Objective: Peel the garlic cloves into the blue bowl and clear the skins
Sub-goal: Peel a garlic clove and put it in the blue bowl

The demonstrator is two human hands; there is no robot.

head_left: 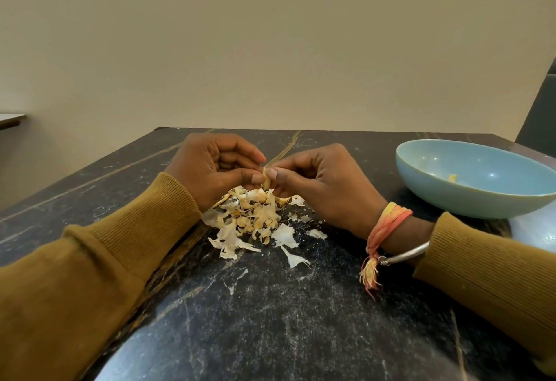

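A clove (266,181) is pinched between the left grip (210,170) and the right grip (319,188), with the thumbs and fingertips of both curled onto it, just above the desk (270,320). Skins (252,218) are heaped directly beneath both grips. The bowl (469,200) is set well to the right of the right grip, and a yellow piece (452,178) is seen inside.

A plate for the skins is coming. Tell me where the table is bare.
Bare: the near table between the sleeves, below the skins; also the far left, beyond the left hand. Crowded: the middle, with skins and right hand, and the right side, taken by the bowl.
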